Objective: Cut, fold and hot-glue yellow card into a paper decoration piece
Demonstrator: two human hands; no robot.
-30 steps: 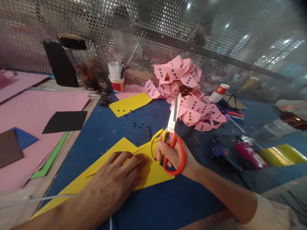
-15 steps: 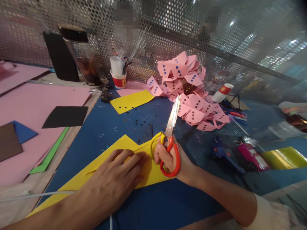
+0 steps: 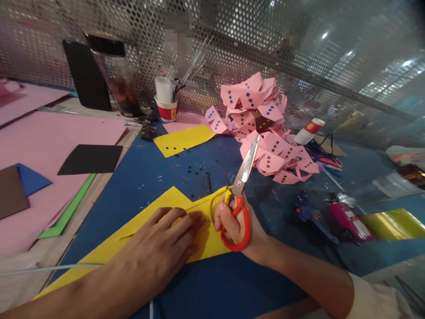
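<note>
My left hand (image 3: pixel 166 248) lies palm down on a folded sheet of yellow paper (image 3: pixel 129 246), its fingers stretched toward the right along the fold. My right hand (image 3: pixel 232 221) is closed around the handles of a pair of scissors (image 3: pixel 246 168). One handle loop is orange-red, and a yellow loop shows beside it. The blades look closed and point up and away, over the blue table and toward the pink paper. My right fingers rest at the far right end of the yellow sheet; whether they also pinch it, I cannot tell.
Pink paper pieces with dark squares (image 3: pixel 265 115) are heaped behind the scissors. A second yellow sheet (image 3: pixel 184 139) lies near a red-and-white cup (image 3: pixel 167 110). Left are a drink bottle (image 3: pixel 124 88) and black paper (image 3: pixel 90 159); right, a glue gun (image 3: pixel 312 217) and a pink object (image 3: pixel 350 221).
The scissors have tilted to the right, their tips swinging rightward as my right hand turned slightly and dropped a little. My left hand has stayed on the yellow paper.
</note>
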